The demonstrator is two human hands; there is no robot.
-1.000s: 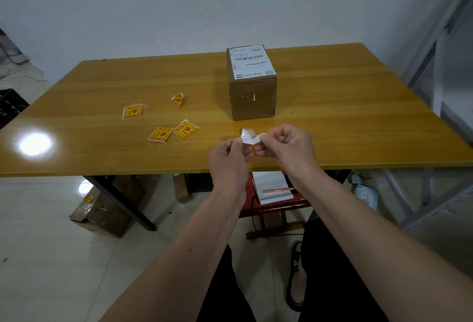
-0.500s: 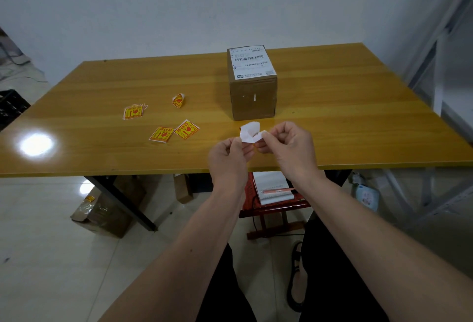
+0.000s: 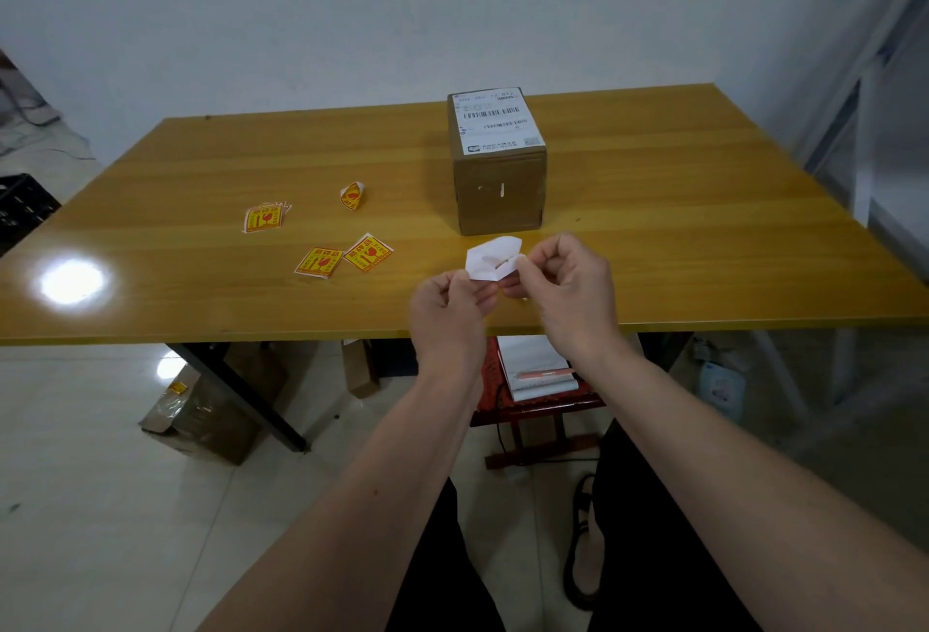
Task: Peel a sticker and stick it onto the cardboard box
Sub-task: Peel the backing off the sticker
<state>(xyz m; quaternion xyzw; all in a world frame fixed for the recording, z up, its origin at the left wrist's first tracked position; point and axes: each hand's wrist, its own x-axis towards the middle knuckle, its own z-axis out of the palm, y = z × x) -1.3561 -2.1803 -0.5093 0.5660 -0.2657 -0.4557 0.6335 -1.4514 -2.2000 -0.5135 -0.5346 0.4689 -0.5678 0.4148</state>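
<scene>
A brown cardboard box (image 3: pixel 498 189) with a white shipping label on top stands on the wooden table (image 3: pixel 653 209). Just in front of it, over the table's near edge, both hands pinch one sticker (image 3: pixel 491 258); only its white back side faces me. My left hand (image 3: pixel 448 312) grips its lower left corner. My right hand (image 3: pixel 565 287) pinches its right edge. The two layers look partly spread apart.
Several yellow and red stickers lie on the table's left half: a small stack (image 3: pixel 262 218), a curled one (image 3: pixel 352 195) and a pair (image 3: pixel 344 257). Under the table stand a red stool (image 3: pixel 533 410) with notebooks and a cardboard box (image 3: pixel 201 410).
The white sheet between my fingers has opened wider and risen slightly toward the box. Both hands have stayed at almost the same spot.
</scene>
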